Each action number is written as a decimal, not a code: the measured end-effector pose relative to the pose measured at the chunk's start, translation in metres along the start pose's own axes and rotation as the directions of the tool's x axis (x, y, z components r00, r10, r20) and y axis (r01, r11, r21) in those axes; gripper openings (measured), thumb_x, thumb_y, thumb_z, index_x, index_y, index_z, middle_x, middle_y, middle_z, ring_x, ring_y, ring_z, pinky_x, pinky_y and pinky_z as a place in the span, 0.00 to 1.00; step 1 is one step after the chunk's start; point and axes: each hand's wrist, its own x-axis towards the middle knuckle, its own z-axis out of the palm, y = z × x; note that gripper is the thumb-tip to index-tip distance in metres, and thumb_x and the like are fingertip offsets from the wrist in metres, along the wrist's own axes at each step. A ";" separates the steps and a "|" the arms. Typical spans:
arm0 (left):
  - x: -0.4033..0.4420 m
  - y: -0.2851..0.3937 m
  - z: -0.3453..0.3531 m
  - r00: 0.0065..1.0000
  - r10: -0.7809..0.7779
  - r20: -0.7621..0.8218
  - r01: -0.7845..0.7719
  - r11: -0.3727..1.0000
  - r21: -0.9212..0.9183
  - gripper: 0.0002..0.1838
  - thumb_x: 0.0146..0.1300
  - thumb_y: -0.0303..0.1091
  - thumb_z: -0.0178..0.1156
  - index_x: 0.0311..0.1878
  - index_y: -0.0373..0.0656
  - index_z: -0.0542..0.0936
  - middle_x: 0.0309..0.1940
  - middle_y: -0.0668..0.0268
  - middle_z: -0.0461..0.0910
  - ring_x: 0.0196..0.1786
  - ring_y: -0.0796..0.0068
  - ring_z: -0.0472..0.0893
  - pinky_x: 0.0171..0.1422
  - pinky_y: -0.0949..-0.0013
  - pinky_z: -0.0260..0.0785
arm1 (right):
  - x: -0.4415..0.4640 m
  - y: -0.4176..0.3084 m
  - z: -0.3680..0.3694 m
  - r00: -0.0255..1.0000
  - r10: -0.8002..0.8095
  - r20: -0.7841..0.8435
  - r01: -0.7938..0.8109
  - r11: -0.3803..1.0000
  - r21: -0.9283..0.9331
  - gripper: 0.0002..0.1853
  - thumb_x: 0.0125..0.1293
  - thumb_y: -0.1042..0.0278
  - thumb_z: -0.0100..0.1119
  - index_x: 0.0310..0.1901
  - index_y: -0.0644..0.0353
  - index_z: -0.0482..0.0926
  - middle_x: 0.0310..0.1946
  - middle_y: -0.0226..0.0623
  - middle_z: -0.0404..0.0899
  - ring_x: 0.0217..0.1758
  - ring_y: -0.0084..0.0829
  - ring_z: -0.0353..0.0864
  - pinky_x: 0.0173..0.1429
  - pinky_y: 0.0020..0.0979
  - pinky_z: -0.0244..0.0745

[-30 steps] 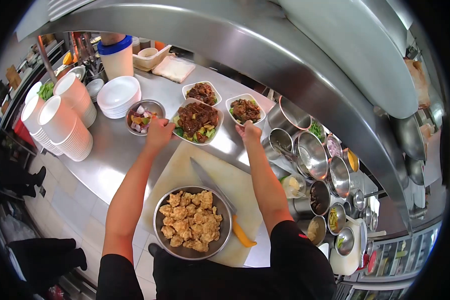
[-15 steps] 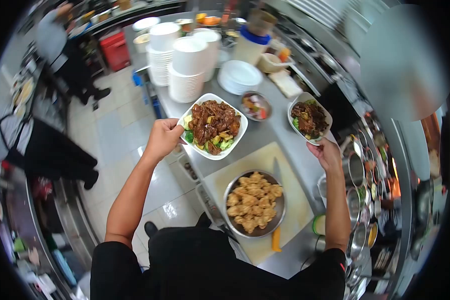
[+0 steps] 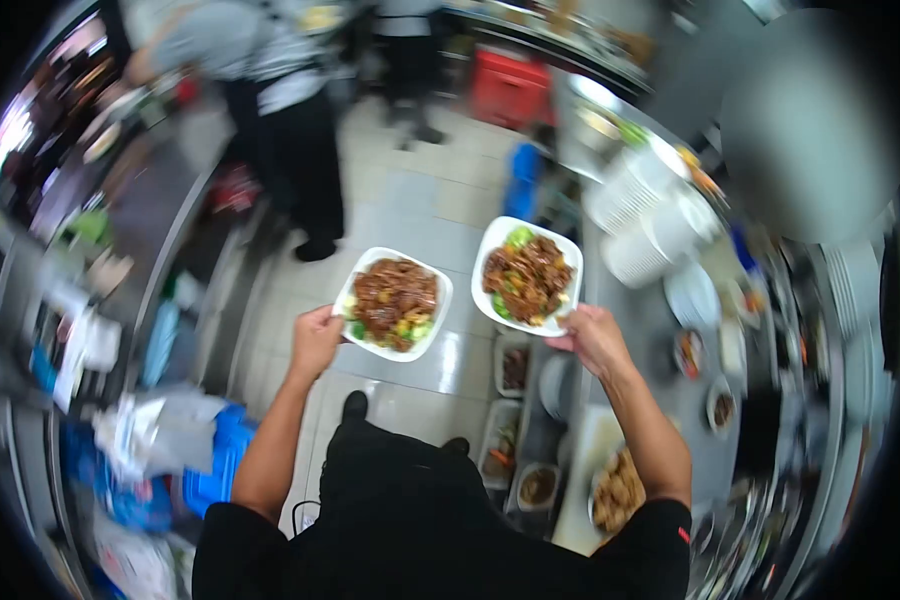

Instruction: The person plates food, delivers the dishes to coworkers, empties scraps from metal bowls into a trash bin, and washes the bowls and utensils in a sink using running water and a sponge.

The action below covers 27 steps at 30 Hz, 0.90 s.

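Observation:
My left hand (image 3: 317,340) is closed on the side of a white square bowl (image 3: 443,300), thumb at the rim. Glossy brown meat (image 3: 395,290) with green vegetables fills it. To its right, my right hand (image 3: 592,338) grips the lower right corner of a second white bowl (image 3: 493,243), which carries a similar brown meat and greens (image 3: 528,275). Both bowls are held up over the tiled floor, apart from each other. Below my right forearm, a bowl of golden fried pieces (image 3: 620,492) is partly hidden by my arm and sleeve.
A steel counter (image 3: 650,300) runs along the right, with stacked white containers (image 3: 660,235), plates (image 3: 692,295) and a small bowl (image 3: 720,405). Food tubs (image 3: 540,485) line its near side. Two people (image 3: 290,130) stand ahead at the left. A red crate (image 3: 510,88) sits beyond.
My view has turned left, away from the counter toward the aisle. Both bowls have come along in my hands, and the right one is now closer to the left one.

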 end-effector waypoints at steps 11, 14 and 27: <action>-0.062 0.000 -0.217 0.781 -0.041 -0.624 0.015 0.999 -0.047 0.12 0.58 0.23 0.49 0.38 0.29 0.80 0.27 0.65 0.81 0.28 0.81 0.79 0.33 0.75 0.75 | 0.154 0.018 0.330 0.836 0.138 0.530 -0.071 0.987 -0.145 0.10 0.56 0.82 0.47 0.38 0.80 0.72 0.38 0.50 0.78 0.37 0.36 0.82 0.42 0.32 0.83; -0.060 -0.001 -0.266 0.721 -0.013 -0.693 0.005 1.000 -0.014 0.12 0.59 0.24 0.49 0.39 0.29 0.80 0.27 0.65 0.81 0.28 0.82 0.79 0.33 0.76 0.75 | 0.195 0.024 0.430 0.766 0.148 0.625 -0.047 0.983 -0.175 0.09 0.57 0.82 0.45 0.37 0.81 0.71 0.37 0.51 0.78 0.36 0.37 0.82 0.42 0.30 0.84; 0.006 -0.021 -0.352 0.450 -0.078 -0.889 -0.180 0.968 -0.176 0.13 0.60 0.25 0.49 0.41 0.29 0.80 0.28 0.67 0.81 0.27 0.83 0.78 0.33 0.77 0.73 | 0.341 0.066 0.768 0.795 0.072 0.602 -0.031 0.996 -0.078 0.11 0.54 0.82 0.49 0.38 0.81 0.70 0.36 0.51 0.77 0.34 0.41 0.82 0.38 0.35 0.85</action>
